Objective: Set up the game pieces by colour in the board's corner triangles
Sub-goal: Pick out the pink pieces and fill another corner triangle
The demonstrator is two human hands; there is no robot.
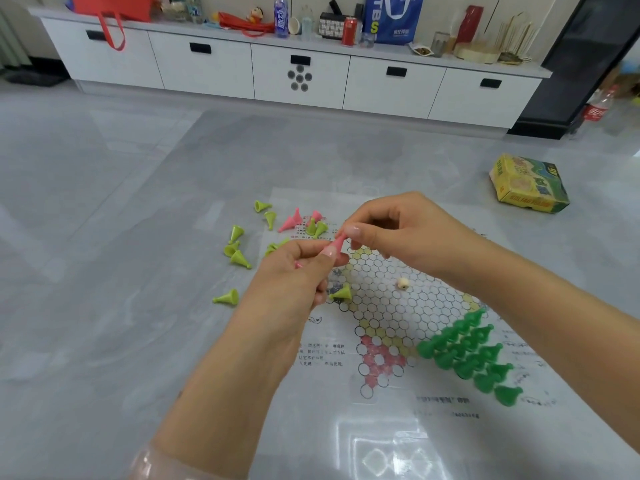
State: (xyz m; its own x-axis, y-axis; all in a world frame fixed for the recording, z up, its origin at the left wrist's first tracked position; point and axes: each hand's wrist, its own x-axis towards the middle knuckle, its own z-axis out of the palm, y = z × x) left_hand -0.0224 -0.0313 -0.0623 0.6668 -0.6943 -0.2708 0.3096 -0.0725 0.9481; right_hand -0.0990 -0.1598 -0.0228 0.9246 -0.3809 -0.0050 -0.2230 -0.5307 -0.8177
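1. Holding a pink piece (337, 243) over the board (398, 306), both hands meet above its far-left part. The left hand (294, 282) has its grip narrowed on the piece's wide end, fingers curled round it. The right hand (391, 233) pinches the pointed tip between thumb and fingertips.
2. The board is a thin printed sheet lying flat on the grey floor (104, 202), with a field of hexagonal cells and printed text at its margins.
3. Dark green pieces (474, 355) stand upright, packed in a triangle at the board's right corner.
4. A pink-tinted corner triangle (379, 358) at the near side of the board holds no pieces.
5. More pink pieces (294, 220) lie tipped over at the board's far-left edge, mixed with lime pieces (239, 251) scattered on the floor and the board edge.
6. One lime piece (343, 293) lies on its side on the board, just beside the left hand.
7. A small pale die (402, 283) rests near the board's centre.
8. A yellow-green box (528, 183) lies on the floor, well apart to the right.
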